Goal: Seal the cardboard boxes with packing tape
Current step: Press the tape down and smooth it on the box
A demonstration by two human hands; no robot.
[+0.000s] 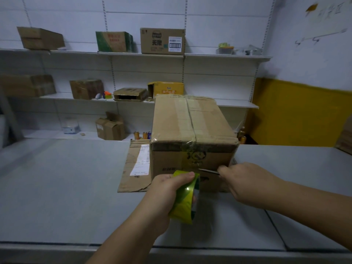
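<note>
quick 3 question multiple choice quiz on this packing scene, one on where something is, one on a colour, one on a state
1. Where is the tape roll?
a) on a wall shelf
b) on the floor
c) in the left hand

2. What colour is the tape roll?
a) yellow-green
b) red
c) blue

3. How are the top flaps of the big box on the table?
a) standing open
b) closed, with tape along the centre seam
c) torn off

Answers:
1 c: the left hand grips the roll in front of the box, while the right hand holds a thin blade beside it.
2 a: the roll's film shows glossy yellow-green.
3 b: the flaps lie flat and a tape strip runs down the seam and over the front edge.
</note>
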